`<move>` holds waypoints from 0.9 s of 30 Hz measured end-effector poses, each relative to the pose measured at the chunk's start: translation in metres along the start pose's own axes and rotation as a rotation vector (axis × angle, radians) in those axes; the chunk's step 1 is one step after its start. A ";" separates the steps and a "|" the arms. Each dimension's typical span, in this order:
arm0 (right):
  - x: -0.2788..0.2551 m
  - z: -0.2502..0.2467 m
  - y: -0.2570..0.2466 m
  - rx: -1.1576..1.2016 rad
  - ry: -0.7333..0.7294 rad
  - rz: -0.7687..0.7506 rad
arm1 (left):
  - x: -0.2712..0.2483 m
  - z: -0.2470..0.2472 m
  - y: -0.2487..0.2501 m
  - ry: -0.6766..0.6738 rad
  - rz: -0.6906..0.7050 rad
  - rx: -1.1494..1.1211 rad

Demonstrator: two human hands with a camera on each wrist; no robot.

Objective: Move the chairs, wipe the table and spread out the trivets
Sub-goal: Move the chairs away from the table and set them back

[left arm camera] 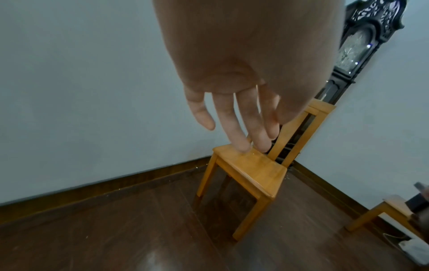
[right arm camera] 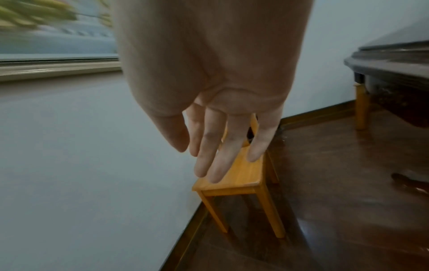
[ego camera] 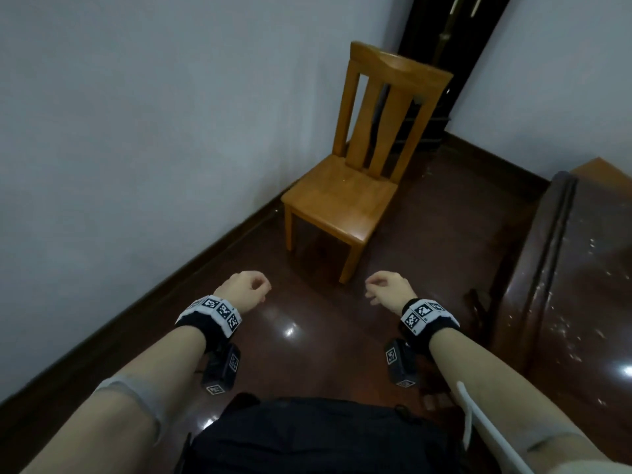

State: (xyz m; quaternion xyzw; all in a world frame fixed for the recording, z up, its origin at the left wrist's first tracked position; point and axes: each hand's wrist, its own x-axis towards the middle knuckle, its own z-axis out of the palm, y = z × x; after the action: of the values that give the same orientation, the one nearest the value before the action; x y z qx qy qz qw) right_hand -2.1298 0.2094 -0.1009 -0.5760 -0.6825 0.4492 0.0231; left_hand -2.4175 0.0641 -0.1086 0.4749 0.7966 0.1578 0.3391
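Head view: my left hand (ego camera: 244, 291) and right hand (ego camera: 388, 290) hang loosely curled, holding nothing, short of the chair (ego camera: 345, 196). One slatted, smooth honey-wood chair stands against the wall (ego camera: 143, 131); right of it, the dark glossy table (ego camera: 588, 268).

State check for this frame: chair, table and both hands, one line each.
wooden chair: upright beside the wall, seat bare, untouched.
dark table: only its edge shows, right of the chair, surface speckled.
left hand: relaxed, holding nothing.
right hand: relaxed, holding nothing.
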 end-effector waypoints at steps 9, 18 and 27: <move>0.137 -0.012 -0.052 0.351 0.175 0.247 | 0.187 -0.076 -0.009 -0.114 0.023 0.036; 0.250 0.005 -0.107 0.508 0.215 0.454 | 0.368 -0.129 -0.008 -0.261 0.040 0.095; 0.369 0.021 -0.105 0.892 0.223 0.649 | 0.518 -0.105 0.003 -0.272 -0.050 0.130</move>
State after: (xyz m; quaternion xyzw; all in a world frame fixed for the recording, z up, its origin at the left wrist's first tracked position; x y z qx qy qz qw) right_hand -2.3459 0.5021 -0.2254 -0.7351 -0.2077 0.6146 0.1969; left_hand -2.6532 0.5202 -0.2335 0.4927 0.7635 0.0316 0.4164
